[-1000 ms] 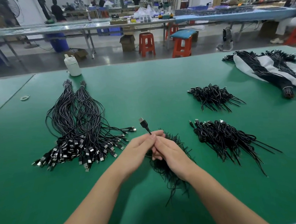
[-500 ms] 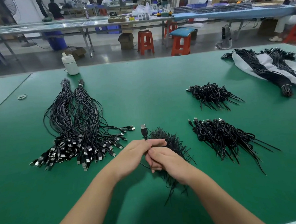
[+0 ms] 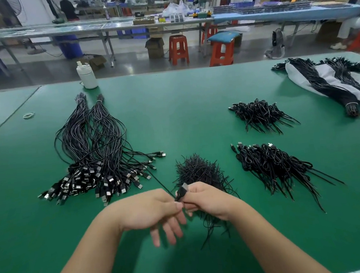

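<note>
Both hands meet low over the green table (image 3: 193,97). My right hand (image 3: 210,200) grips a black USB cable (image 3: 181,192) just behind its plug, which sticks up to the left of its fingers. My left hand (image 3: 150,210) pinches the same cable with thumb and forefinger right beside it, its other fingers hanging down loose. The cable's thin wire runs up-left toward a large bundle of USB cables (image 3: 95,150). Behind the hands lies a heap of black twist ties (image 3: 198,171).
Two piles of coiled, tied cables (image 3: 258,114) (image 3: 275,164) lie to the right. More cable bundles rest on a white bag (image 3: 331,80) at far right. A white bottle (image 3: 87,75) stands at the table's far edge, rubber bands (image 3: 28,115) lie at far left.
The hands have drawn back toward me and lower. The plug, which stuck up above the left hand, now sits at the right hand's fingers, and the left hand's lower fingers have spread.
</note>
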Demonstrator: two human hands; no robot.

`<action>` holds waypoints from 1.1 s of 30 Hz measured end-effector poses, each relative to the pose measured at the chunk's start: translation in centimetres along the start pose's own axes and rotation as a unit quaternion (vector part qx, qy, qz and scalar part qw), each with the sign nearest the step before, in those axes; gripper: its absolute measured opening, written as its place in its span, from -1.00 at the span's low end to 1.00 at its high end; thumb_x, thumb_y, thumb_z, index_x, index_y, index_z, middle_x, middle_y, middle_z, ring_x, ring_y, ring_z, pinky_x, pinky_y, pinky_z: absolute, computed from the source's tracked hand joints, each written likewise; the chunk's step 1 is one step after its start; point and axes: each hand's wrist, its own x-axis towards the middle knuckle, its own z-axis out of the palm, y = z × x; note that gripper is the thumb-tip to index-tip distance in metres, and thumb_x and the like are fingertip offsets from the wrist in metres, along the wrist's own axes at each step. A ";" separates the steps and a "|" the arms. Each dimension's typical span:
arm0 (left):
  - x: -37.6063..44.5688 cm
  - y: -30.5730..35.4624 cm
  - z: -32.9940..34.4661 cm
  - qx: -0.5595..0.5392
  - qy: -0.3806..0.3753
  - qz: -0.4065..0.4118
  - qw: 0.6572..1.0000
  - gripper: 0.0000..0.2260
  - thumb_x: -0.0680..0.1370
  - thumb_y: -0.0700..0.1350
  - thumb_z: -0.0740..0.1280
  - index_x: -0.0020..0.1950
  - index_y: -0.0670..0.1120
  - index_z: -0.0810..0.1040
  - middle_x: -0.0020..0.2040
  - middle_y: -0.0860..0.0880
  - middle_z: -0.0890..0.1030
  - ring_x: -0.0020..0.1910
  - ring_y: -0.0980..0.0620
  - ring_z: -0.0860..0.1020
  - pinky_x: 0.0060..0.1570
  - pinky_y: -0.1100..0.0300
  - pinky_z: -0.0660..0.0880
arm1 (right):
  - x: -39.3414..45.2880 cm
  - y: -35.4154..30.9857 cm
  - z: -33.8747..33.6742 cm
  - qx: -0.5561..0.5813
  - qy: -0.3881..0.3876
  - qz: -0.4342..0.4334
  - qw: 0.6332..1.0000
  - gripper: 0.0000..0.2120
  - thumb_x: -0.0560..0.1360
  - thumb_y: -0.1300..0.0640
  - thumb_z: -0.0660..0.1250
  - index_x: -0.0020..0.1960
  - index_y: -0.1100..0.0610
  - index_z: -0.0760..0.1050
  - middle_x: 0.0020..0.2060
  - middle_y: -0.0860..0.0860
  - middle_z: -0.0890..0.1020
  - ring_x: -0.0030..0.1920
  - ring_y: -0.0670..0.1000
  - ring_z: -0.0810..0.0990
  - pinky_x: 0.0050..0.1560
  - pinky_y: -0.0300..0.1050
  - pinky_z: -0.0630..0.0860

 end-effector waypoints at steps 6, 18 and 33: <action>0.8 -1.4 1.0 0.129 0.153 -0.094 0.975 -0.65 0.70 0.03 0.13 -0.01 -0.22 0.53 -0.04 -0.13 0.67 -0.07 -0.10 0.66 -0.07 -0.01 0.63 | 0.1 -0.2 0.6 -0.065 0.012 0.026 0.997 -0.66 0.69 0.11 0.16 -0.23 0.14 0.48 -0.46 0.00 0.32 -0.41 -0.04 0.29 -0.23 -0.13 0.43; 2.4 -4.9 0.8 0.012 0.278 0.107 0.955 -0.78 0.69 -0.01 0.15 0.19 0.11 0.57 0.01 0.26 0.66 0.05 0.21 0.60 0.11 0.45 0.41 | -0.2 0.0 1.2 0.052 0.047 -0.003 0.998 -0.66 0.69 0.11 0.14 -0.24 0.08 0.43 -0.47 -0.04 0.33 -0.48 -0.05 0.15 -0.44 -0.19 0.14; -0.8 -4.0 -1.6 0.005 0.087 0.130 0.988 -0.64 0.65 0.05 0.16 0.04 -0.18 0.64 -0.23 -0.12 0.71 -0.56 0.06 0.39 -0.50 0.29 0.31 | 1.5 -0.2 1.3 0.044 0.093 -0.018 0.995 -0.67 0.71 0.08 0.10 -0.21 0.10 0.40 -0.44 -0.09 0.26 -0.43 -0.08 0.19 -0.39 -0.24 0.22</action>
